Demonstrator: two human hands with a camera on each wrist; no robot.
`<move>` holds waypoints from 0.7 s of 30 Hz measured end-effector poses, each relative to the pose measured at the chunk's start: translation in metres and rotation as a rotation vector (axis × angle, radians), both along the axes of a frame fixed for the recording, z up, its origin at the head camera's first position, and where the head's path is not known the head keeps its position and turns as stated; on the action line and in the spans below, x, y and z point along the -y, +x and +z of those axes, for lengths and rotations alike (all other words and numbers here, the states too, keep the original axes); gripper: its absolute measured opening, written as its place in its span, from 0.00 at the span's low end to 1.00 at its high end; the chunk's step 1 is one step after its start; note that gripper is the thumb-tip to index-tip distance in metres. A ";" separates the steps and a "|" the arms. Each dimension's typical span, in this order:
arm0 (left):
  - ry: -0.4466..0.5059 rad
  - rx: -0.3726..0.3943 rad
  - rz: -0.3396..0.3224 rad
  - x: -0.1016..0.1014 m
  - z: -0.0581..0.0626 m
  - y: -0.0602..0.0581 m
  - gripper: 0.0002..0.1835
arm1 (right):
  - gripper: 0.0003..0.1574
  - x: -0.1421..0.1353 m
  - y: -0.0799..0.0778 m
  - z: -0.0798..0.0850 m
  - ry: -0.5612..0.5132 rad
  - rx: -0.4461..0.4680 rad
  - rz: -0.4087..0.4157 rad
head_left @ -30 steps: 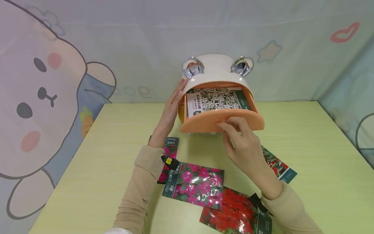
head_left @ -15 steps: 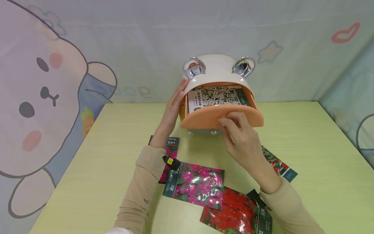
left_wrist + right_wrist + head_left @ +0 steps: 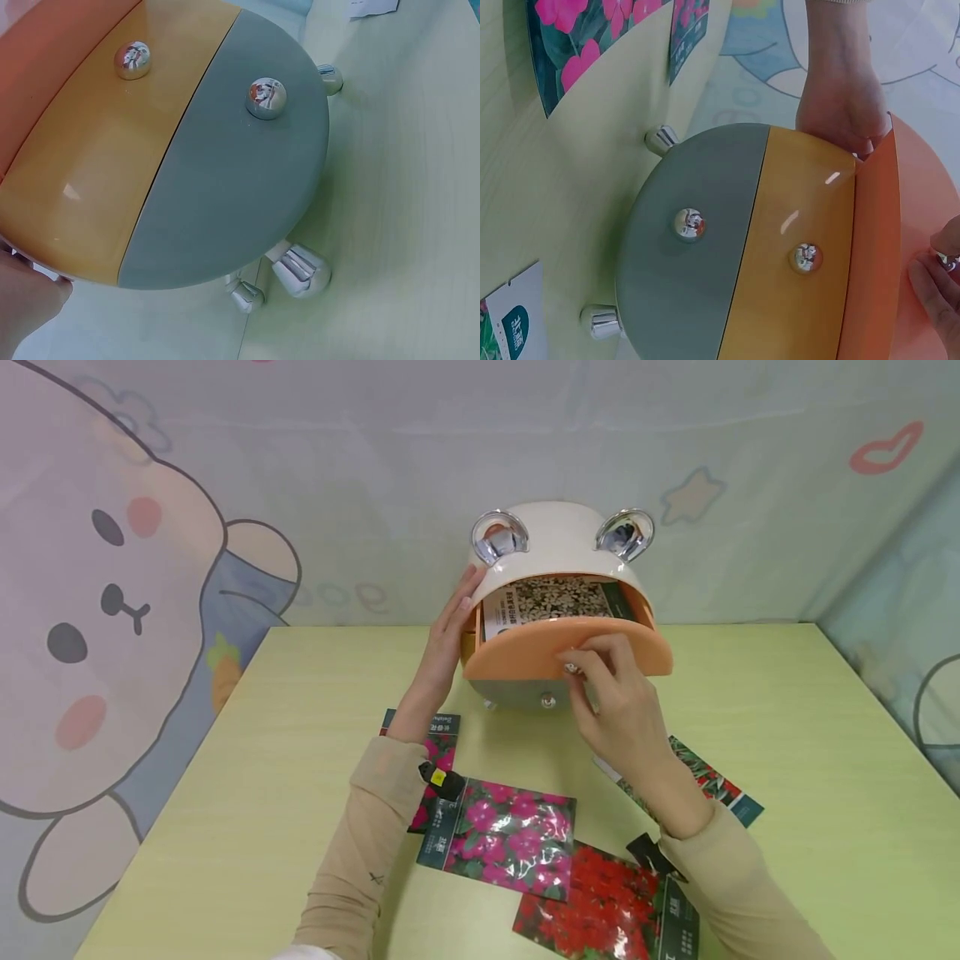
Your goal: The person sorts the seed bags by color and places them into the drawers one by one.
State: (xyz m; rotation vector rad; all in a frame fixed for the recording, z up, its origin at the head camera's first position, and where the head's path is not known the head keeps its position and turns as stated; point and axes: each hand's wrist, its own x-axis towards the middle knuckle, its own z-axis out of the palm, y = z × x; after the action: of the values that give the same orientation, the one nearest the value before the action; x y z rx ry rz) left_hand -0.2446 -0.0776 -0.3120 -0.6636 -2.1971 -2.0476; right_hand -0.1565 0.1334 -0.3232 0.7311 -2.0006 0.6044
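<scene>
A frog-like cabinet (image 3: 558, 539) with a white top and chrome eyes stands at the back of the table. Its top orange drawer (image 3: 517, 652) is pulled part way out, holding a seed packet (image 3: 566, 597) with white flowers. My right hand (image 3: 626, 718) pinches the drawer's chrome knob (image 3: 572, 668) between thumb and fingers. Along the cabinet's left side rests my left hand (image 3: 442, 647), fingers extended. In the left wrist view, a yellow drawer (image 3: 82, 172) and a grey-green drawer (image 3: 225, 172) below it are closed.
Pink-flower packets lie in front, one (image 3: 513, 835) overlapping another (image 3: 446, 735). A red-flower packet (image 3: 607, 902) is near the front edge. Another packet (image 3: 712, 781) lies partly under my right forearm. A printed cloth (image 3: 360, 485) hangs behind the table (image 3: 795, 760).
The orange drawer has slid inward, with my right hand moving along on its knob. More of the grey-green front shows beneath it. My left hand has stayed against the cabinet's side.
</scene>
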 end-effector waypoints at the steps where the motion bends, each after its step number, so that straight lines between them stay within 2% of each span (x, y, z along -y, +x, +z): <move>1: -0.003 0.000 0.001 0.000 0.000 0.000 0.25 | 0.11 0.000 -0.001 0.000 0.004 0.002 -0.003; 21: 0.006 0.021 0.004 -0.001 0.000 0.001 0.25 | 0.09 0.003 -0.028 0.003 -0.042 0.025 0.003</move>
State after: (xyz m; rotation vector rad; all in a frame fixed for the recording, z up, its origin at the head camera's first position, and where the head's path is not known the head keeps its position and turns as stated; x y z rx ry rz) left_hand -0.2436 -0.0770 -0.3124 -0.6393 -2.2006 -2.0685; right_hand -0.1840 0.1304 -0.3205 0.7041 -2.0038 0.6579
